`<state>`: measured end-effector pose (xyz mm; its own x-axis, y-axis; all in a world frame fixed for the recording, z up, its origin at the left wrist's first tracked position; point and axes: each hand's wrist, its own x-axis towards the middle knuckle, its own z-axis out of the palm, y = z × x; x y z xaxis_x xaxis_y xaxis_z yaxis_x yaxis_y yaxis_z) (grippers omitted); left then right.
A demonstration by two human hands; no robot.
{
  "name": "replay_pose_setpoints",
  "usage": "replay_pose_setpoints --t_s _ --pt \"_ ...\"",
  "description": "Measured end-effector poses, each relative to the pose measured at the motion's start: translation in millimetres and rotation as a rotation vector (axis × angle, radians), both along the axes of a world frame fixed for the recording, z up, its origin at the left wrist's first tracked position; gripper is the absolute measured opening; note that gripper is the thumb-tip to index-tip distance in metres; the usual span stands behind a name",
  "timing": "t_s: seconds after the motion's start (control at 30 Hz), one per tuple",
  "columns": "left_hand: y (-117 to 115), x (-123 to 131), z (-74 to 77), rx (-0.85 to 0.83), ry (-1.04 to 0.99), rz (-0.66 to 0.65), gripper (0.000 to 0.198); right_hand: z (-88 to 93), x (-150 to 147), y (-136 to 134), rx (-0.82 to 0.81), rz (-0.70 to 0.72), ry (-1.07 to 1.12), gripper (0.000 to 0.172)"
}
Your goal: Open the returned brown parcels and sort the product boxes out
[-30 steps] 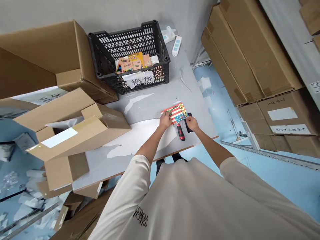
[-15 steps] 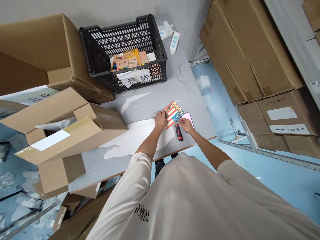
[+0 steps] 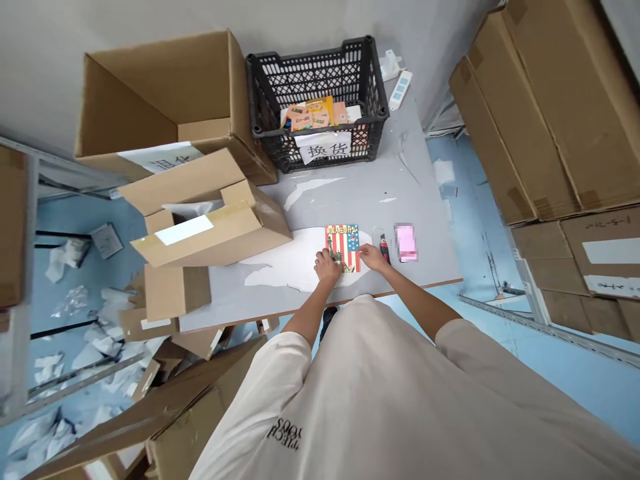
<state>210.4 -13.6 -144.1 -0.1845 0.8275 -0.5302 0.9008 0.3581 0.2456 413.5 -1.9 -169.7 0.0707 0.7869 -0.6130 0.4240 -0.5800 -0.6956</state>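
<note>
A thin book [image 3: 343, 240] with a striped flag cover, a statue picture and yellow lettering lies face up on the table. My left hand [image 3: 327, 265] rests on its lower left part, fingers spread over the cover. At the book's right edge, my right hand [image 3: 373, 257] pinches the side between thumb and fingers. A red and black utility knife [image 3: 384, 249] lies just beyond my right hand, partly hidden by it. Further right is a flat pink-screened phone [image 3: 406, 243], its screen blurred out.
White torn patches mark the grey table [image 3: 320, 200]. A black crate [image 3: 320, 143] with small packets stands behind, beside a big open carton [image 3: 155, 93]. A smaller opened box [image 3: 210, 233] sits left of the book. Stacked cartons [image 3: 555, 133] rise at right; power strips [image 3: 401, 90] lie at the back.
The view has swung left. The book now lies squarer to me, apart from the knife and phone. My right hand has gone to its right edge; my left sits lower on the cover.
</note>
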Motion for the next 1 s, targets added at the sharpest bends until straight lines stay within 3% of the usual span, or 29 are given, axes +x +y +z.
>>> replay_pose_setpoints --t_s 0.17,0.47,0.7,0.8,1.0 --pt "-22.6 -27.4 2.9 0.067 -0.158 -0.122 0.054 -0.8 -19.1 -6.4 -0.007 -0.044 -0.033 0.035" --pt "-22.2 -41.2 3.7 -0.061 -0.319 -0.209 0.067 5.3 -27.4 -5.6 -0.045 -0.229 -0.045 0.056" --pt "-16.8 -47.8 10.7 -0.132 -0.291 -0.225 0.060 10.1 -39.2 -5.5 -0.035 -0.251 -0.098 0.031" --pt "-17.7 -43.5 17.8 -0.083 -0.296 -0.239 0.059 17.9 -42.5 -3.2 -0.007 -0.246 -0.119 0.024" --pt "-11.6 -23.6 43.1 0.048 -0.595 -0.246 0.065 52.6 -48.0 8.5 0.086 -0.331 -0.132 0.011"
